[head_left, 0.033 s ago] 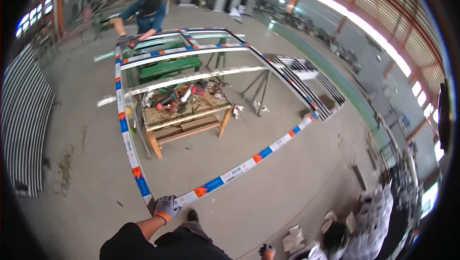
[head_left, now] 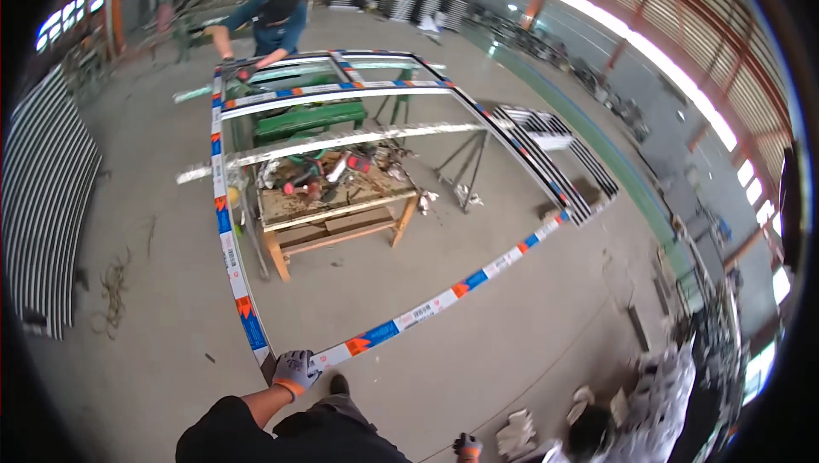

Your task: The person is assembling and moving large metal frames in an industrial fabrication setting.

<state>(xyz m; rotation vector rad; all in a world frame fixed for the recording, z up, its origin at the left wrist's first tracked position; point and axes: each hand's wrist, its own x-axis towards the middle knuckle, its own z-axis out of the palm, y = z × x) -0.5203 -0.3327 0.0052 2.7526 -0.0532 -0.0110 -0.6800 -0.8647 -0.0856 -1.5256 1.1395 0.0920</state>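
Note:
My left hand (head_left: 295, 371), in a grey glove with an orange cuff, is closed round the near left corner of a large metal frame (head_left: 424, 313). Blue, white and orange printed tape covers the frame's bars. My right hand (head_left: 467, 446), in a dark-fingered glove, hangs low at the bottom edge, away from the frame. Its fingers look loosely apart, and I see nothing in them. At the far left corner, a co-worker (head_left: 271, 24) in dark clothing bends over the frame with both hands near a red and black tool (head_left: 245, 73).
A wooden workbench (head_left: 341, 211) with scattered tools stands beneath the frame. A pale support beam (head_left: 341, 147) crosses under it, with a trestle (head_left: 465, 169) at right. Stacked metal profiles (head_left: 43, 207) lie left. White wrapped material (head_left: 665, 395) and loose gloves (head_left: 516, 433) are lower right.
The far scene sits slightly further right in the picture, as the view has turned a little. My left hand keeps its hold on the same frame corner.

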